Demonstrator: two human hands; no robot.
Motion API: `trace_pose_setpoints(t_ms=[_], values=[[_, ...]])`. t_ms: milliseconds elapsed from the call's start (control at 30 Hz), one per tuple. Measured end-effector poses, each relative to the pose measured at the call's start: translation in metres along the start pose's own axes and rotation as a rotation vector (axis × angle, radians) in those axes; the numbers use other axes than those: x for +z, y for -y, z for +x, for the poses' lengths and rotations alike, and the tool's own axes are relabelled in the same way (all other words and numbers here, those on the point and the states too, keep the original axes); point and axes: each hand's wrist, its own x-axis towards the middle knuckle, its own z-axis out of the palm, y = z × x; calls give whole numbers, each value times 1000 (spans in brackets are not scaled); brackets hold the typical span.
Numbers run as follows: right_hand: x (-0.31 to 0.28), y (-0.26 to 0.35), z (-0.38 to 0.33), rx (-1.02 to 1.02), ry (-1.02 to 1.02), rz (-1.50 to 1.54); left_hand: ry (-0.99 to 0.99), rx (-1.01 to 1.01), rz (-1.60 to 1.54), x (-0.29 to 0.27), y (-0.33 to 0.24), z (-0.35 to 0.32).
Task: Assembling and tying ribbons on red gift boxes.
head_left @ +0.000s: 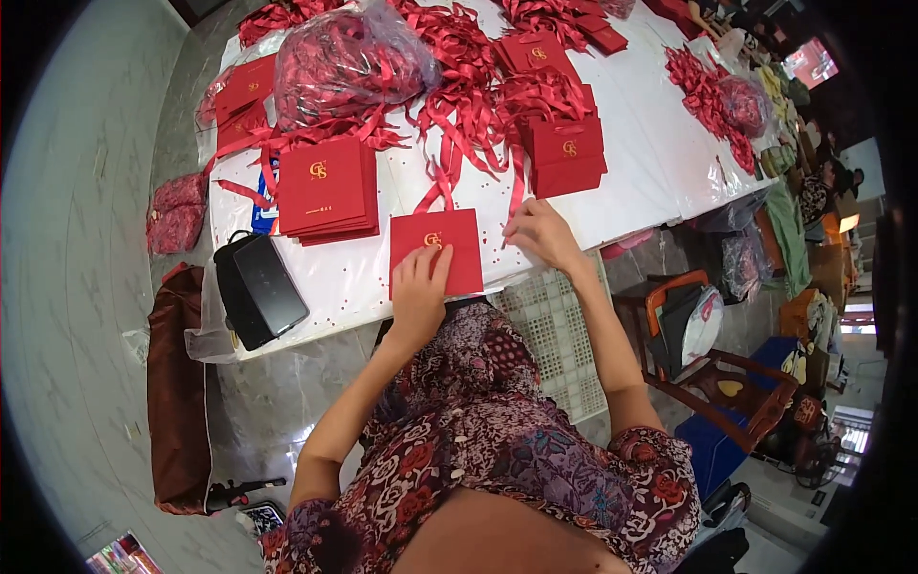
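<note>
The bag (464, 268) lies at the near edge of the surface (641, 143), under the left hand (419, 289), grip spread. The right hand (543, 235) curls beside a ribbon (517, 184); I cannot tell whether it holds anything.

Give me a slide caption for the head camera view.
Left hand on a red square, right hand beside it, red ribbons beyond, on a white table.

A square red paper piece (465, 263) lies flat in the near middle, its gold emblem partly covered. Just beyond its right edge, a narrow, shiny red ribbon (517, 184) trails from far to near, apart from it.
</note>
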Motion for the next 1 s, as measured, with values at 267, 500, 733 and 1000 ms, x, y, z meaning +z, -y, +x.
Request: trace_pose_setpoints(t_ms=[267, 500, 733, 1000], values=[[-7, 32, 6, -54, -361, 265, 97, -36, -186, -3, 10, 18], [-37, 88, 7, 251, -310, 722, 82, -53, -10, 12, 41, 61], [44, 64, 25, 180, -299, 283, 92, -74, -63, 17, 45, 72], [68, 74, 44, 252, -334, 40, 111, -139, -188, 19, 42, 80]])
